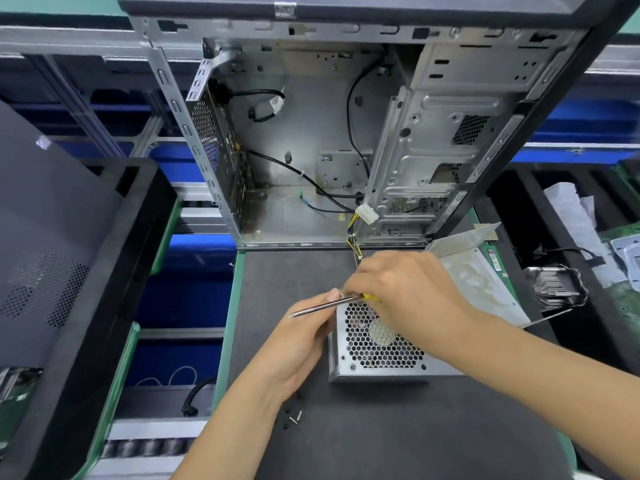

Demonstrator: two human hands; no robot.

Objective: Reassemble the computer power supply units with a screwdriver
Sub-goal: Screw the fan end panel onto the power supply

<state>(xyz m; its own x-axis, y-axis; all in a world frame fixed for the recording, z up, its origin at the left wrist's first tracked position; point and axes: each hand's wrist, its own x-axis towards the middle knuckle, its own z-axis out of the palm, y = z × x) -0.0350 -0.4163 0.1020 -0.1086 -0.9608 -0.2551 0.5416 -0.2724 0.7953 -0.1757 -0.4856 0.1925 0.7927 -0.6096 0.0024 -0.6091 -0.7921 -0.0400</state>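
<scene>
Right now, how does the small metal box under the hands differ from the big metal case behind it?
The small box lies flat on the mat; the big case stands open toward the camera. The box's top is a closed honeycomb grille with a fan behind; the case is nearly hollow, holding loose cables. Both are bare grey sheet metal.

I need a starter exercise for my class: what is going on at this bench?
A person is working on a power supply unit lying on a dark mat, its honeycomb fan grille facing up. The right hand grips a screwdriver by its yellow handle, shaft pointing left, while the left hand touches the shaft near the unit's corner. A few loose screws lie on the mat by the left wrist. An open, emptied computer case stands behind.
</scene>
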